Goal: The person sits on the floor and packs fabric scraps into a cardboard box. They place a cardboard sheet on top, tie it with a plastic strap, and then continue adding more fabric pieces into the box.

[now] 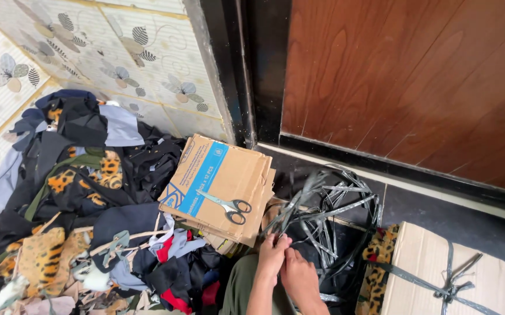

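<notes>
My left hand (272, 254) and my right hand (301, 276) are close together at the bottom centre, both pinching a grey plastic packing strap (292, 217). That strap runs up into a loose tangle of straps (334, 213) on the dark floor. A pair of black-handled scissors (227, 205) lies on a stack of flattened cardboard (217, 181) just left of my hands. Neither hand touches the scissors.
A big heap of fabric scraps (77, 192), black, grey, red and leopard print, fills the left. A strapped cardboard box (444, 274) stands at the bottom right. A tiled wall (89, 52) and a wooden door (415, 76) close the far side.
</notes>
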